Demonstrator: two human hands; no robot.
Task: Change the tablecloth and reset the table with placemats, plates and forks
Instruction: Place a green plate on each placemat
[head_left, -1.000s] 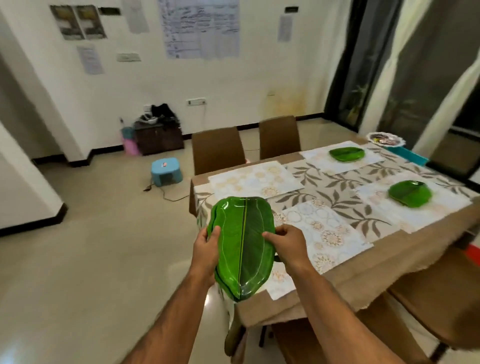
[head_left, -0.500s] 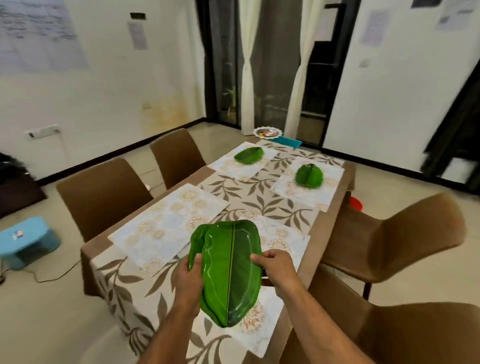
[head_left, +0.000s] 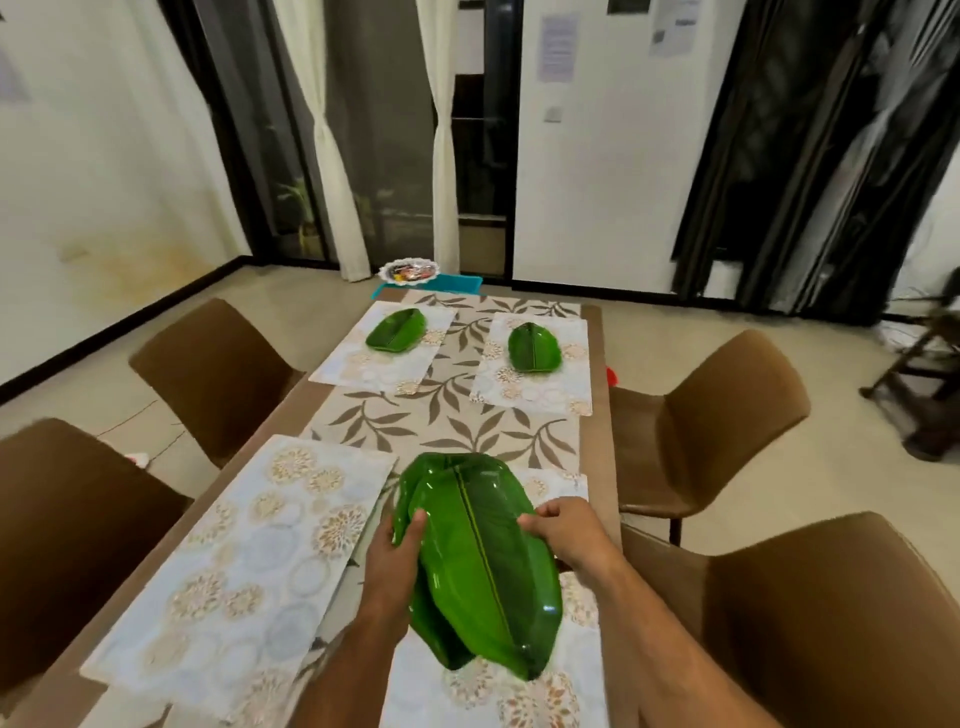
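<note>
hands both curled on green leaf plates (head_left: 478, 561), looks like two stacked: left hand (head_left: 392, 558) grips left rim, right hand (head_left: 569, 535) pinches right rim, held over near-right placemat (head_left: 530, 691). near-left placemat (head_left: 244, 561) bare. far mats w/ far-left plate (head_left: 396, 331) & far-right plate (head_left: 533, 347). leaf-print tablecloth (head_left: 452, 415), brown chairs (head_left: 722, 410) round, curtains (head_left: 332, 130) behind.

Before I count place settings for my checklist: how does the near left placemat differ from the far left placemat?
The near left placemat is bare; the far left placemat carries a green leaf-shaped plate. The near one lies beside the person's left hand, which holds more leaf plates with the right hand; the far one lies towards the far end. Both share the pale floral print.
</note>
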